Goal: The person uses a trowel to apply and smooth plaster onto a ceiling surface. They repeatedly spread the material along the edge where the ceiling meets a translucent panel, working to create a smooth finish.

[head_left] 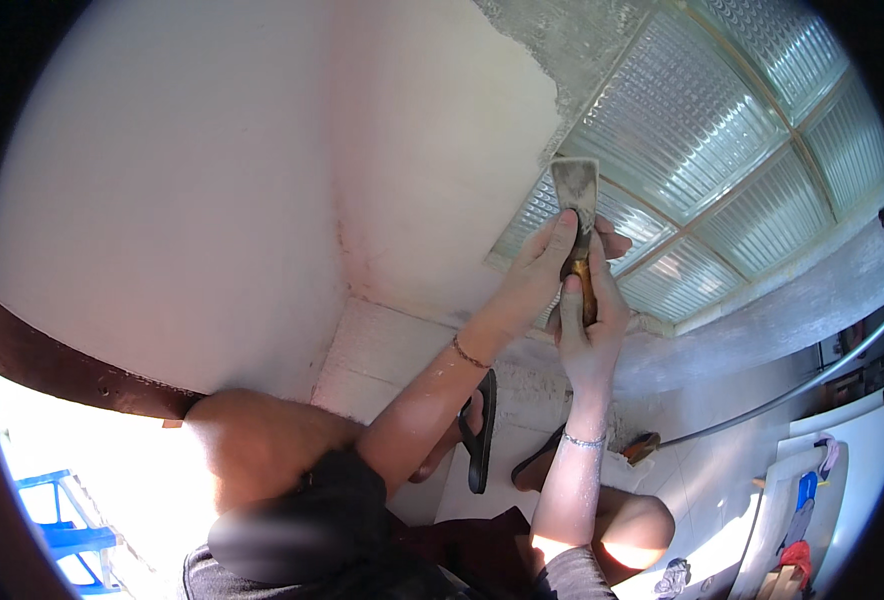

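A putty knife (575,183) with a flat blade smeared in pale grey compound points upward, away from me. Its yellow-brown handle with dark parts runs down between my hands. My left hand (542,262) is closed around the upper handle, its thumb lying near the base of the blade. Lower down, my right hand (594,325) grips the handle, the thumb along it and some fingers hidden behind. White dust coats both hands and forearms. Behind the blade are glass blocks (677,115) and the edge of a smooth plastered wall (442,150).
Rough grey cement (592,40) borders the plaster at the top. A rounded ledge (762,335) runs below the glass blocks. Black flip-flops (478,440) are on my feet. A hose (762,408) crosses at right, and a blue stool-like frame (77,540) stands lower left.
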The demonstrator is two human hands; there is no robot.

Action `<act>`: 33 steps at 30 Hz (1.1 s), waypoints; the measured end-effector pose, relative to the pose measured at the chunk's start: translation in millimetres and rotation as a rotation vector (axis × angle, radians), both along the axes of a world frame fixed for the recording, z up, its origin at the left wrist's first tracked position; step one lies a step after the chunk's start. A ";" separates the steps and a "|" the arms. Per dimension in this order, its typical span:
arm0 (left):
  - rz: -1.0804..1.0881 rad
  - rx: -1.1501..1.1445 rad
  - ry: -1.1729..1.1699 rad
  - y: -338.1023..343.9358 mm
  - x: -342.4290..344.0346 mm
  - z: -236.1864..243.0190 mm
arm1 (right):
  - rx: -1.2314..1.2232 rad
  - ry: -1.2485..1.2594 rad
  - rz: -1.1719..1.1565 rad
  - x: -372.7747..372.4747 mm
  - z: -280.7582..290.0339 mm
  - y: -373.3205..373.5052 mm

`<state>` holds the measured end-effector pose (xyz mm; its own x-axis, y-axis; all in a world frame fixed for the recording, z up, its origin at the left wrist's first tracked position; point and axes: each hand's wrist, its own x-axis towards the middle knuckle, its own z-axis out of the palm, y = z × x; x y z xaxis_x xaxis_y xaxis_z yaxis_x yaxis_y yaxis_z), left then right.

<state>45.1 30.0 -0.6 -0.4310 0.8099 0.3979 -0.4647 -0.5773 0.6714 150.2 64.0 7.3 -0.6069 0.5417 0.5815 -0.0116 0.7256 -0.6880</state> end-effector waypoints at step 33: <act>0.047 -0.175 -0.024 -0.3 -2.2 -6.7 | 0.302 -0.024 -0.078 -24.1 -10.5 -5.4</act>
